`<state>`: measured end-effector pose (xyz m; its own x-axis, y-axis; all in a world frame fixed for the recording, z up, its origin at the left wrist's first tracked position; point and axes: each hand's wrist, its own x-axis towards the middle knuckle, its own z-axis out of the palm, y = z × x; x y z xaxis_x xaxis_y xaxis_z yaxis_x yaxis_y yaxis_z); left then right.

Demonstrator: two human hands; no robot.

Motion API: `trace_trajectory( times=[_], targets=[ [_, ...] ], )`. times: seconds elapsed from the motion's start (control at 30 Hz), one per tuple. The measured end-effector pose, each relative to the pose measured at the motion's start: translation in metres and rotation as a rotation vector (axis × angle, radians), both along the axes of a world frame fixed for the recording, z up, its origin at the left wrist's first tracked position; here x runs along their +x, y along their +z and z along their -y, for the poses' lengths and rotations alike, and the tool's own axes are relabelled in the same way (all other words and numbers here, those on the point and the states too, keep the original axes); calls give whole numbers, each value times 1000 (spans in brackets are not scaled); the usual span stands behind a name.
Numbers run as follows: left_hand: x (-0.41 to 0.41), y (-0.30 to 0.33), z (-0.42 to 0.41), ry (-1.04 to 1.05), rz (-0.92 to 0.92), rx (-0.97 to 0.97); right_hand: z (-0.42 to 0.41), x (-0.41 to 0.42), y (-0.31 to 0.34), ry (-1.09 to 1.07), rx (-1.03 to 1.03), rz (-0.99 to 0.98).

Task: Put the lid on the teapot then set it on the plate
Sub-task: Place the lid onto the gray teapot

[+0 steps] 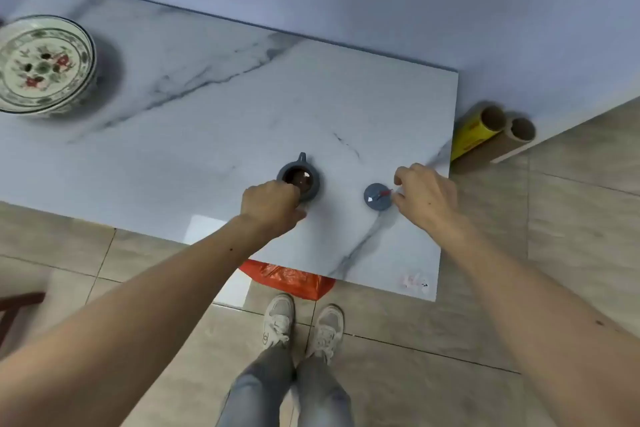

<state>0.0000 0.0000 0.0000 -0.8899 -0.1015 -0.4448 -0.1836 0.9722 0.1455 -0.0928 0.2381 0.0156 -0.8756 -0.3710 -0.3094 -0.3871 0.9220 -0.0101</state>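
A small grey teapot stands open on the marble table, its spout pointing away and dark liquid showing inside. My left hand is closed at its near side, over the handle, which is hidden. The round grey lid lies flat on the table to the right of the pot, with a red string on top. My right hand touches the lid's right edge, thumb and fingers pinching towards the string. A patterned plate with red and green flowers sits far left at the back.
The table's right edge runs just beyond my right hand. Two cardboard tubes, one wrapped in yellow, lean by the wall off that edge. An orange plastic bag lies under the front edge. My feet stand on tiled floor.
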Motion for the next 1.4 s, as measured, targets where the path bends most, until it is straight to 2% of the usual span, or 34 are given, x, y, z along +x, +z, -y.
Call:
trace_trajectory(
  times=[0.13, 0.27, 0.47, 0.57, 0.7, 0.9, 1.13, 1.4],
  targets=[
    [2, -40, -7, 6, 50, -57, -1, 0, -43, 25, 1, 27],
    [7, -70, -8, 86, -15, -57, -5, -1, -76, 27, -33, 71],
    [12, -102, -13, 335, -76, -26, -17, -6, -110, -5, -102, 122],
    [8, -113, -16, 378, -97, -41, -19, -8, -122, -30, -136, 117],
    [2, -119, -17, 314, -76, -137, -16, -13, -127, -54, -161, 79],
    [1, -124, -16, 309, -91, -152, -9, -21, -132, -12, -111, 72],
    [6, -124, -13, 379, -129, -33, 10, -19, -130, 60, -87, 62],
    [11, -127, -11, 495, -173, 99, 79, -19, -107, 206, -283, -59]
  ],
)
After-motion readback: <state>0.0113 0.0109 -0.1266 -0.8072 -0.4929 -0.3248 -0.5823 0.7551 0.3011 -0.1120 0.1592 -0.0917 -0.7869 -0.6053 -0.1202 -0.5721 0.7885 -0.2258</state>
